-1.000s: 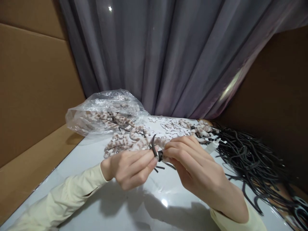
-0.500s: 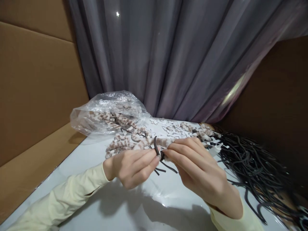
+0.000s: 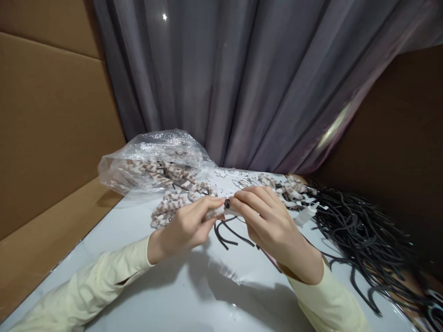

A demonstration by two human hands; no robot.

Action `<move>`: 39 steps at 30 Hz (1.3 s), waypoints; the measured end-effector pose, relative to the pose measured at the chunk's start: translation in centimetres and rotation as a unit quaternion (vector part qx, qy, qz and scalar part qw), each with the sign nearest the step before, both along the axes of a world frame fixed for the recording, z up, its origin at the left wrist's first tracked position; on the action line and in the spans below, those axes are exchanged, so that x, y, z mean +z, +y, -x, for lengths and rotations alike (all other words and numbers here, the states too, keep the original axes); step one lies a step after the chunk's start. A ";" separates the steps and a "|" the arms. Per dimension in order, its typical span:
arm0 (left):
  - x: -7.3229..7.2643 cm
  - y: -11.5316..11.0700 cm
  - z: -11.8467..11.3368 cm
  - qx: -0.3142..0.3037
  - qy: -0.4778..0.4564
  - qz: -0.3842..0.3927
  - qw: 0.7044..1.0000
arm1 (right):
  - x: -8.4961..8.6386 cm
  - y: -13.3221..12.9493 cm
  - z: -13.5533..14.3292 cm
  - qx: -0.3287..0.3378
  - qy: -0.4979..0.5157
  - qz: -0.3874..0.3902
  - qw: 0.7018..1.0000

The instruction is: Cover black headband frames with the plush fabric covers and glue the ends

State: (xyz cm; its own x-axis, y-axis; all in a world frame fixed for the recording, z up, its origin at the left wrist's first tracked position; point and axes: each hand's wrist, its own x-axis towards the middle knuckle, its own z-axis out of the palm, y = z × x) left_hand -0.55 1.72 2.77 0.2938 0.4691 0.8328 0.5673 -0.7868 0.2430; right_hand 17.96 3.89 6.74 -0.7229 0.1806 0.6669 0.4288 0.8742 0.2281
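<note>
Between my hands is a fluffy white-and-brown plush strip (image 3: 215, 213), with a short bit of black cord (image 3: 227, 203) showing at its middle. My left hand (image 3: 188, 221) is closed around the strip's left part, thumb and fingers pinching it. My right hand (image 3: 270, 223) pinches right beside the black bit, and its fingers hide most of the strip's right part. Several loose black cord pieces (image 3: 224, 237) lie on the table just below and behind the hands.
A clear plastic bag (image 3: 152, 147) of striped plush pieces stands at the back left. More plush pieces (image 3: 168, 207) lie before it and at back right. A white nozzle bottle (image 3: 306, 214) lies beside a large heap of black cords (image 3: 360, 240). Cardboard walls (image 3: 55, 115) flank the white table (image 3: 138, 295).
The black cord end that stood up between my fingers is now down to a short bit at the strip. Both hands rose slightly, and my right hand shifted left.
</note>
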 end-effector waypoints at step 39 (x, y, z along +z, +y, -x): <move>-0.6 3.1 -1.0 -0.147 -0.385 0.498 0.763 | -4.4 3.4 2.7 -0.146 -0.014 0.477 0.867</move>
